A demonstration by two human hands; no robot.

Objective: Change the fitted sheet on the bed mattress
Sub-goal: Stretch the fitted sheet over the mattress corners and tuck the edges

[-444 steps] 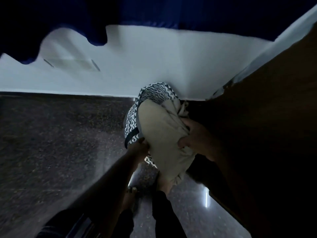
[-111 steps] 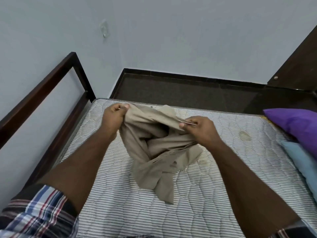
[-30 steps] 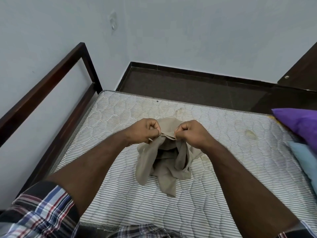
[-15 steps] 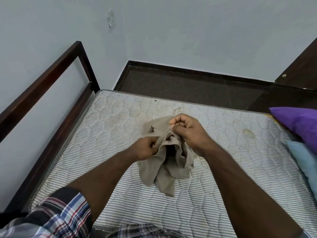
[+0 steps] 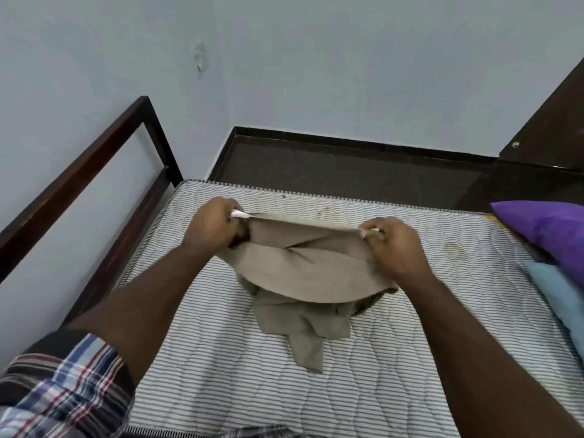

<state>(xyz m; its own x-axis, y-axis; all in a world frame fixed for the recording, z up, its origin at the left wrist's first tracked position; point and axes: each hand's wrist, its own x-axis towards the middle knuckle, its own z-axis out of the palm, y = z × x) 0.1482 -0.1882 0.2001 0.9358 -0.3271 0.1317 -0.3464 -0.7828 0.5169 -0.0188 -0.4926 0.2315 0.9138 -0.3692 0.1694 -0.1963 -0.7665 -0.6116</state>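
A beige fitted sheet, bunched and half unfolded, hangs over the middle of the bare striped mattress. My left hand grips the sheet's upper edge at its left end. My right hand grips the same edge at its right end. The edge is stretched taut between the two hands, and the loose lower folds lie on the mattress.
A dark wooden bed rail runs along the left by the pale wall. A purple pillow and a light blue pillow lie at the right. Dark floor lies beyond the mattress, with dark wooden furniture at the far right.
My hands, close together on the bunched sheet half a second ago, have pulled apart, left hand leftward and right hand rightward, stretching the sheet's edge wide.
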